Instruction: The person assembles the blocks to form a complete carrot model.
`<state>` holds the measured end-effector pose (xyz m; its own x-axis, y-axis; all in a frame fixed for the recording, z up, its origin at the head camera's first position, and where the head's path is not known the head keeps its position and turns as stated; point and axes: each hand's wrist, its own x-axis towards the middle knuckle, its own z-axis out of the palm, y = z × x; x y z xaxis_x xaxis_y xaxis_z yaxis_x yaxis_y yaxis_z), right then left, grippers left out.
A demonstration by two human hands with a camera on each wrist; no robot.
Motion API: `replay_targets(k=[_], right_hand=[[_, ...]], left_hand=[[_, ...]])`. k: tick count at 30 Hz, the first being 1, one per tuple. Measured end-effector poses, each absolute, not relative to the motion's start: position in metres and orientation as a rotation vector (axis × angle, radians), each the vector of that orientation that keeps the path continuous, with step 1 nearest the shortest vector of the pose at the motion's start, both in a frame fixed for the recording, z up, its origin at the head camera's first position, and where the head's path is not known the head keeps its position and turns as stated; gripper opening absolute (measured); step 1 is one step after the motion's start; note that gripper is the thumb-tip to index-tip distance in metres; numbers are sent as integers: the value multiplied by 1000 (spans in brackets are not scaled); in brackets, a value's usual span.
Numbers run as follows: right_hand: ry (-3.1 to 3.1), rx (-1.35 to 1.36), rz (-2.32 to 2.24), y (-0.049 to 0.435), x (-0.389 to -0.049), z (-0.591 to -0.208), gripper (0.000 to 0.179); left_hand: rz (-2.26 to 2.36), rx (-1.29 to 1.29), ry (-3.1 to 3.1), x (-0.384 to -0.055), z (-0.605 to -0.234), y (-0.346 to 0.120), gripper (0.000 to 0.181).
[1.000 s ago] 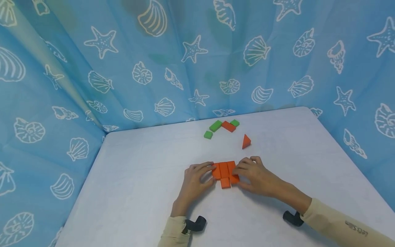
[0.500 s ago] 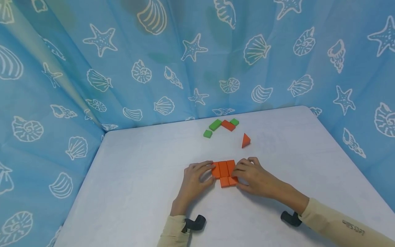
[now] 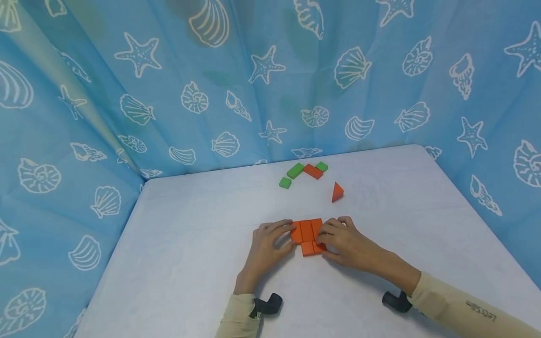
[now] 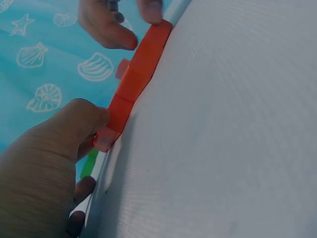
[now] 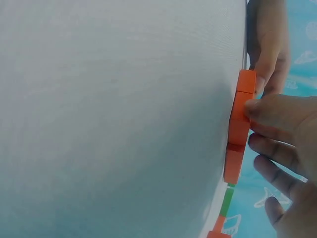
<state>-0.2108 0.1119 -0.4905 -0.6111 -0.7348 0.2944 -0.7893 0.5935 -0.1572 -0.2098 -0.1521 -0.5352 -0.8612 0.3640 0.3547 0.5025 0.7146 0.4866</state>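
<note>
Done: five orange blocks (image 3: pixel 306 231) sit together on the table (image 3: pixel 190 244) | left hand (image 3: pixel 268 248) pinches leftmost block (image 3: pixel 297 233), right hand (image 3: pixel 348 244) lower-right block (image 3: pixel 318 249) | seemingly unplaced: triangle (image 3: pixel 337 193), red block (image 3: pixel 313 172), green blocks (image 3: pixel 295 171) beyond

— The right hand (image 3: pixel 348 243) sits over the lower right block (image 3: pixel 318 247), and its outer end vanishes!
— The right sleeve (image 3: pixel 458 300) runs clean off the head view, too.
— Left wrist: the left hand (image 4: pixel 49 148) hides part of a green block (image 4: pixel 89 164), how much I can't tell.
— And down low in the right wrist view, the edge slices an orange block (image 5: pixel 218 234)! Full shape? No telling.
</note>
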Motion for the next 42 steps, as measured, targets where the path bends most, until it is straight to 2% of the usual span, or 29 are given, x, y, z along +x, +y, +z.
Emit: replay_targets(k=[9,17,29,35,42], right_hand=[[-2674,1102,467,113,-242,-473,25],[-2774,876,470,115,-301,-451,23],[-2950,673,348,101,-386,-449,37],[-3061,628,298,92,-404,-466,38],[-3082,669,288,80,-408,-467,23]], left_hand=[[-857,-691,-2665,-212,-534,-156,40],[-875,-692,-2677,-216,-532,-154,41],[-854,-676,-2687,-212,-534,-152,40],[-846,-695,-2673,-207,-539,-151,39],[-793,-700,-2644,-210,-535,-155,39]])
